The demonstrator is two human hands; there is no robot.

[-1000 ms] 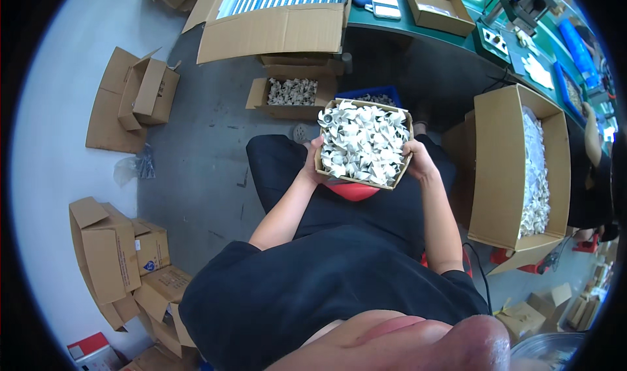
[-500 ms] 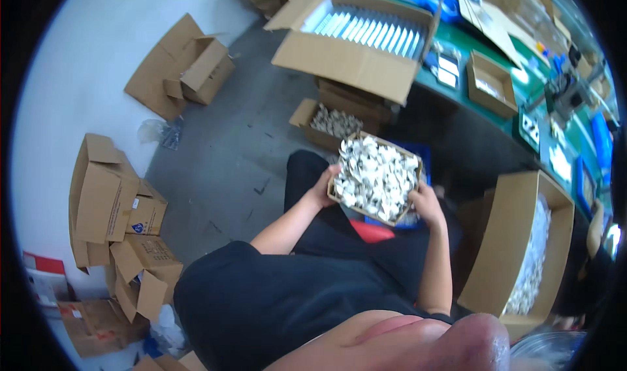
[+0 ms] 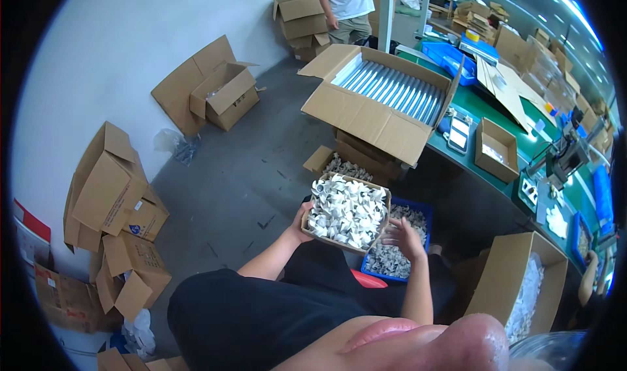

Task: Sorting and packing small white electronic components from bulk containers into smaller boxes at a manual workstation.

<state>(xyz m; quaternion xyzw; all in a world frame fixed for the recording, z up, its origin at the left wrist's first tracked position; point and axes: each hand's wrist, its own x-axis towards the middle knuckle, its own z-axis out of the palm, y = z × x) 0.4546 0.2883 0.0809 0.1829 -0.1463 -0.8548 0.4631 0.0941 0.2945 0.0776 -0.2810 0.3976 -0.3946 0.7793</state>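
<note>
A shallow cardboard box [image 3: 334, 242] heaped with small white finned parts [image 3: 347, 211] is held up in front of my lap. My left hand [image 3: 302, 221] grips its left side, the fingers partly hidden beneath it. Just off the box's right side is my right hand [image 3: 406, 239], its fingers apart and nothing in them. Below that hand, a blue crate [image 3: 429, 222] holds many similar greyish parts [image 3: 384, 262]. Beyond the held box, an open carton [image 3: 319, 159] contains more of these parts.
A large carton [image 3: 366, 113] of silvery tubes stands ahead, beside a green workbench [image 3: 480, 168] with a small box [image 3: 496, 150] on it. Another carton [image 3: 496, 266] is at my right. Open cartons [image 3: 108, 194] line the left wall. A person [image 3: 346, 5] stands at the back.
The held box has moved left and slightly lower, uncovering the blue crate. My right hand has let go of the box's right side. My view has tilted up, bringing the person into sight.
</note>
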